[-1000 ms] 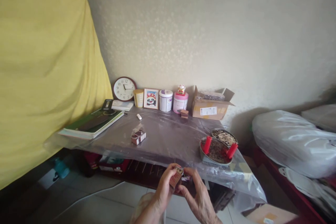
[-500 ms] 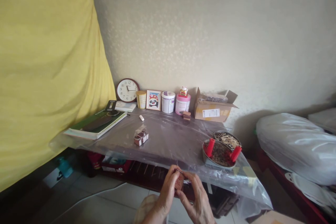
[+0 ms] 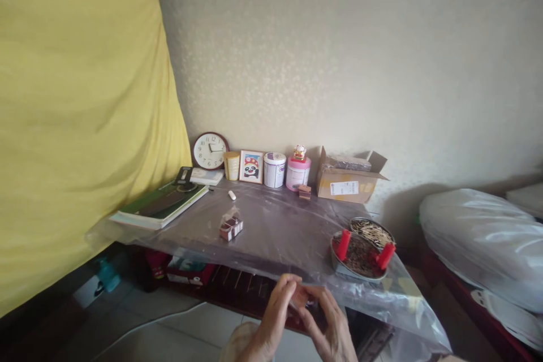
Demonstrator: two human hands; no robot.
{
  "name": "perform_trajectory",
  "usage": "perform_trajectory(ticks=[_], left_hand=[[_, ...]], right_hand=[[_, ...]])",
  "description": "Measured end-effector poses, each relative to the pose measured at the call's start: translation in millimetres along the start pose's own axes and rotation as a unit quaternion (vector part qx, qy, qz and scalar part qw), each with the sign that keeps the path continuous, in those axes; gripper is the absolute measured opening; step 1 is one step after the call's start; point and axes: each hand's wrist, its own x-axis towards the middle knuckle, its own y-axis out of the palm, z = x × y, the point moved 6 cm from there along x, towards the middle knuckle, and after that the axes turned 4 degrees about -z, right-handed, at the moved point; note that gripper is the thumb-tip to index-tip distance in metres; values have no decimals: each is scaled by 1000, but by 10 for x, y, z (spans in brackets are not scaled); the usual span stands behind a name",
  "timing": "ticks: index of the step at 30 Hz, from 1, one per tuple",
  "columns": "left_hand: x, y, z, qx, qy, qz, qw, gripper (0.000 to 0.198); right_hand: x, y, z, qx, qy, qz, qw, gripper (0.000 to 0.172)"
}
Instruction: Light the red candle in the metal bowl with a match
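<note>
A small brown matchbox [image 3: 300, 296], mostly hidden by fingers, is between my two hands in front of the table's near edge. My left hand [image 3: 275, 312] is closed on its left side. My right hand [image 3: 330, 321] curves round the right side, thumb and fingertips at the box. On the table lies a pack of small boxes [image 3: 231, 227] in torn clear wrap. To the right, one round tin holds loose matchsticks [image 3: 371, 233]; a second tin beside it holds dark heads or grains [image 3: 360, 255] and two red upright tubes [image 3: 344, 244].
Plastic sheeting covers the table [image 3: 271, 226]. Along the wall stand a clock [image 3: 211, 150], a panda picture [image 3: 251, 167], canisters [image 3: 275, 171] and an open carton [image 3: 345, 184]. A thick green book [image 3: 163, 203] lies left, near a yellow curtain [image 3: 85, 96]. Bagged bundles [image 3: 479, 243] are at right.
The view has shifted slightly, so the table appears lower. My fingers have closed further over the matchbox, which had its printed face showing before. Things on the table have stayed put.
</note>
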Motion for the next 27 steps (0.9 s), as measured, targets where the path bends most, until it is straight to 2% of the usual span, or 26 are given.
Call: perform_trajectory(ticks=[3,7,9,14,19,22,27], left_hand=[[-6,76,-65,40,22,34,998,37],[13,134,-92,44,54,69,995,30],[22,124,-69,23,49,70,996,27],[7,104,-22,-57,1,69,996,20],[6,113,7,-118,-40,71,990,16],[5,125,6,-117,-49,75,989,14],[-24,139,-7,-100,-57,83,990,14]], right_hand=[[21,-75,-112,37,66,-4,997,22],[-25,-98,-232,103,134,-1,986,26],[-54,-107,-304,151,170,-25,974,30],[-69,-142,-535,306,237,-119,914,34],[-93,-90,-681,392,289,-126,864,34],[-98,-91,-640,373,282,-118,876,31],[-46,-212,-455,245,179,-149,941,19]])
